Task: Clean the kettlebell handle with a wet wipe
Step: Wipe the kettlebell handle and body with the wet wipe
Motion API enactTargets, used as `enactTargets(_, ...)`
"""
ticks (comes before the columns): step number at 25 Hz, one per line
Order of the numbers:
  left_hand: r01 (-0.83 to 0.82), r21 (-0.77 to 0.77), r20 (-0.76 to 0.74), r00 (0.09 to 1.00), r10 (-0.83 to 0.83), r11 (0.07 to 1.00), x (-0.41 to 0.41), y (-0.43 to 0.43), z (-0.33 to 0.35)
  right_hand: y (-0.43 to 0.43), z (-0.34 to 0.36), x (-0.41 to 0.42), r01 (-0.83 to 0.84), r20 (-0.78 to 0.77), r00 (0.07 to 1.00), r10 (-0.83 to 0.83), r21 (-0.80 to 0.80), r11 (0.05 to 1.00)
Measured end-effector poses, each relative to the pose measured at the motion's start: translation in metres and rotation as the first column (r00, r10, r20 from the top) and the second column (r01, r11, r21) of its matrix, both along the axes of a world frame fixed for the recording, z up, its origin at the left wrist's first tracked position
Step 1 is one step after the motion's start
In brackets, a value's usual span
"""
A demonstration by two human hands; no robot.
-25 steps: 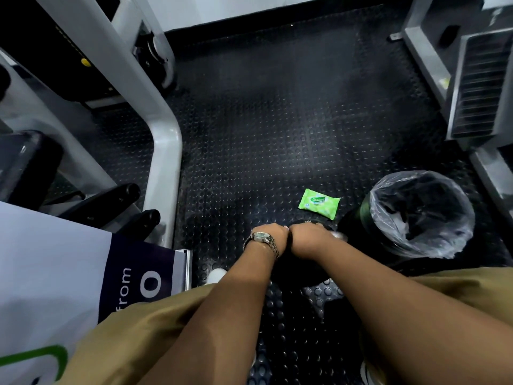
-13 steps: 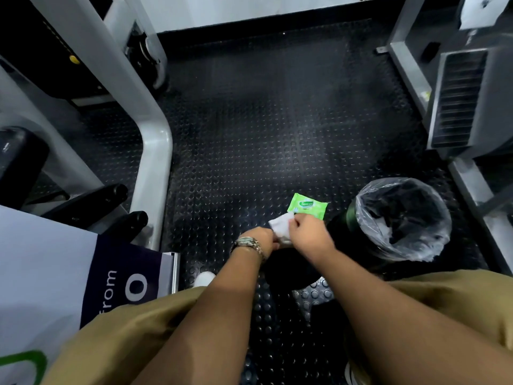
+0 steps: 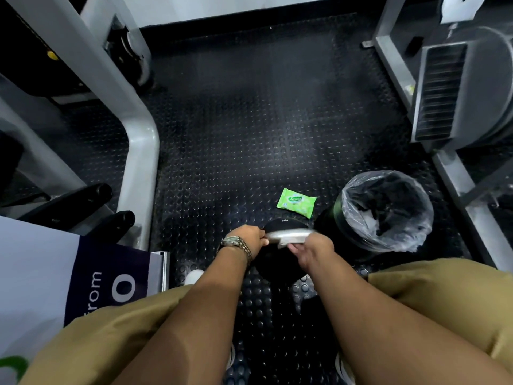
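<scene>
A black kettlebell (image 3: pixel 280 259) sits on the studded floor between my knees, its silver handle (image 3: pixel 288 234) lying across the top. My left hand (image 3: pixel 248 240), with a wristwatch, grips the handle's left end. My right hand (image 3: pixel 311 250) pinches a white wet wipe (image 3: pixel 291 240) against the handle's near side, toward its right end. The kettlebell's lower body is hidden by my hands and forearms.
A green wet-wipe pack (image 3: pixel 296 202) lies on the floor just beyond the kettlebell. A bin with a clear liner (image 3: pixel 384 211) stands to its right. Grey gym machine frames (image 3: pixel 140 151) flank both sides, and a white and purple banner (image 3: pixel 83 273) is at my left.
My hands were together over the handle, then held the wipe up between them. Now they are apart: the left grips the handle's end and the right presses the wipe on the handle.
</scene>
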State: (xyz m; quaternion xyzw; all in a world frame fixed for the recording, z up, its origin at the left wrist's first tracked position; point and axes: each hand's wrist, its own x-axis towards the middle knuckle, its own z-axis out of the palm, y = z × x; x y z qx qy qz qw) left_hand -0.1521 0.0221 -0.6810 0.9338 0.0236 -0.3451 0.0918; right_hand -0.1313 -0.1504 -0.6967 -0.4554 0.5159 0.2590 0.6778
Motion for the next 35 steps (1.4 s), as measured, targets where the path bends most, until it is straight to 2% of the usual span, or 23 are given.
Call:
enactTargets(2, 0.005, 0.017, 0.013, 1.0, -0.005, 1.0, -0.002, 0.0, -0.001, 0.027, 0.007, 0.0, 0.016, 0.001, 1.0, -0.016, 0.006, 1.0)
enactTargets(3, 0.004, 0.017, 0.015, 1.0, -0.005, 1.0, -0.001, 0.0, -0.002, 0.039, 0.011, -0.005, -0.037, 0.024, 0.999, 0.036, 0.02, 0.999)
enactTargets(5, -0.001, 0.027, 0.004, 1.0, 0.001, 1.0, 0.0, -0.001, -0.002, 0.054, 0.019, -0.014, -0.085, 0.052, 0.996, 0.078, 0.145, 0.986)
enactTargets(6, -0.003, 0.029, 0.002, 1.0, 0.003, 1.0, 0.0, -0.001, -0.002, 0.054, 0.024, -0.013, -0.057, 0.053, 0.997, 0.047, 0.203, 0.978)
enactTargets(7, -0.008, 0.027, 0.001, 1.0, 0.008, 1.0, 0.0, -0.001, -0.002, 0.05, 0.027, -0.008, -0.011, 0.049, 0.999, 0.001, 0.195, 0.981)
enactTargets(10, -0.002, 0.04, -0.004, 1.0, 0.002, 0.999, -0.001, -0.003, 0.0, 0.033, 0.027, 0.014, 0.19, 0.042, 0.981, -0.192, 0.034, 0.981)
enactTargets(11, 0.003, 0.045, -0.01, 1.0, -0.003, 0.999, -0.001, -0.004, 0.0, 0.034, 0.03, 0.015, 0.21, 0.043, 0.976, -0.212, 0.04, 0.977)
enactTargets(15, 0.056, 0.086, 0.008, 0.998, -0.057, 0.995, -0.004, -0.009, 0.0, 0.059, 0.048, -0.003, 0.025, 0.045, 0.998, -0.041, 0.318, 0.948)
enactTargets(16, 0.063, 0.078, 0.023, 0.998, -0.065, 0.995, -0.006, -0.01, 0.0, 0.058, 0.049, -0.003, 0.001, 0.041, 0.999, -0.016, 0.338, 0.941)
enactTargets(18, 0.065, 0.045, 0.056, 0.996, -0.068, 0.997, -0.009, -0.012, 0.002, 0.046, 0.05, 0.009, 0.05, 0.02, 0.998, -0.059, 0.309, 0.95)
enactTargets(21, 0.057, 0.041, 0.072, 0.996, -0.06, 0.998, -0.007, -0.011, 0.001, 0.033, 0.039, 0.027, 0.212, -0.003, 0.977, -0.215, 0.181, 0.96)
enactTargets(23, 0.054, 0.034, 0.058, 0.997, -0.055, 0.998, -0.002, -0.011, 0.004, 0.039, 0.038, 0.018, 0.142, 0.02, 0.989, -0.15, 0.218, 0.966)
enactTargets(25, 0.057, 0.031, 0.05, 0.997, -0.059, 0.998, 0.003, -0.01, 0.006, 0.051, 0.041, 0.002, 0.005, 0.033, 0.999, -0.017, 0.339, 0.941)
enactTargets(27, 0.07, 0.032, 0.05, 0.996, -0.071, 0.997, 0.006, -0.01, 0.008, 0.054, 0.043, -0.001, -0.017, 0.037, 0.999, 0.002, 0.392, 0.92)
enactTargets(32, 0.097, 0.022, 0.022, 0.995, -0.097, 0.995, 0.009, -0.007, 0.008, 0.035, 0.033, 0.025, 0.191, -0.007, 0.981, -0.194, 0.202, 0.961)
enactTargets(35, 0.119, 0.05, 0.049, 0.991, -0.121, 0.992, 0.011, -0.007, 0.007, 0.05, 0.04, 0.01, 0.04, 0.016, 0.999, -0.046, 0.262, 0.964)
